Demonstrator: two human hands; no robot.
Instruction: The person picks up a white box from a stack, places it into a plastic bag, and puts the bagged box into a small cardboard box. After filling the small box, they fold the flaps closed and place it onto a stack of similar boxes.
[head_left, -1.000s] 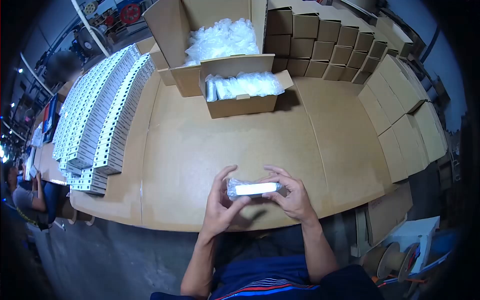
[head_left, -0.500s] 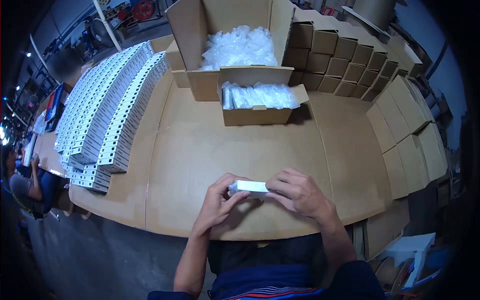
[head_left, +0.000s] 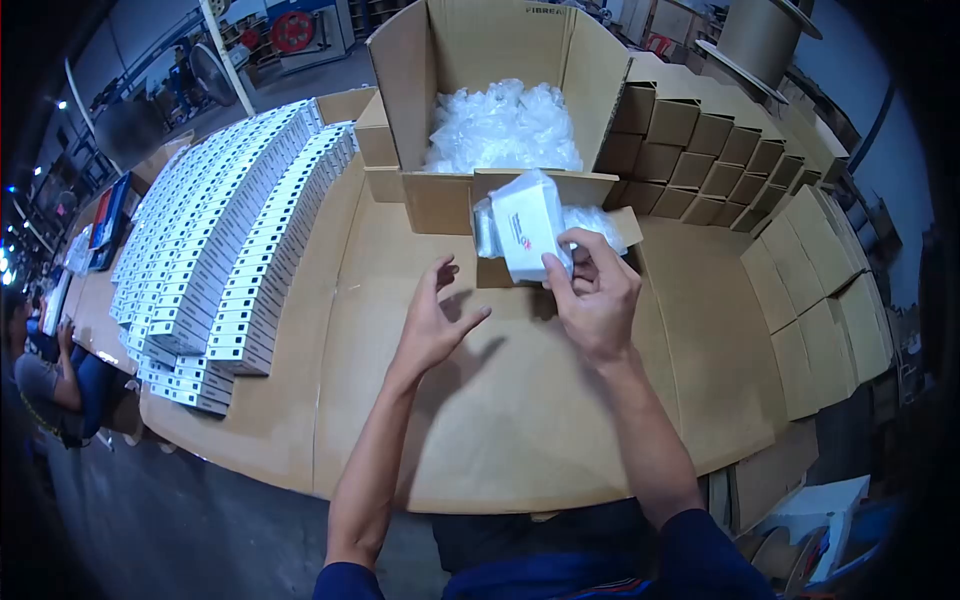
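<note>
White box (head_left: pixel 528 233) in right hand (head_left: pixel 596 296).

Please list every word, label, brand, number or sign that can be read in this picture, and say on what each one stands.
Big carton, top edge: dark print, perhaps "FIBRE...", too blurred to be sure.
White packet in the right hand: a red mark and small lines, too blurred to read.
White boxes in rows: dark marks, too small to read.

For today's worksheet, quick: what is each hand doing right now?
Left hand: open, fingers spread, holding nothing.
Right hand: closed on the wrapped white packet.
</note>
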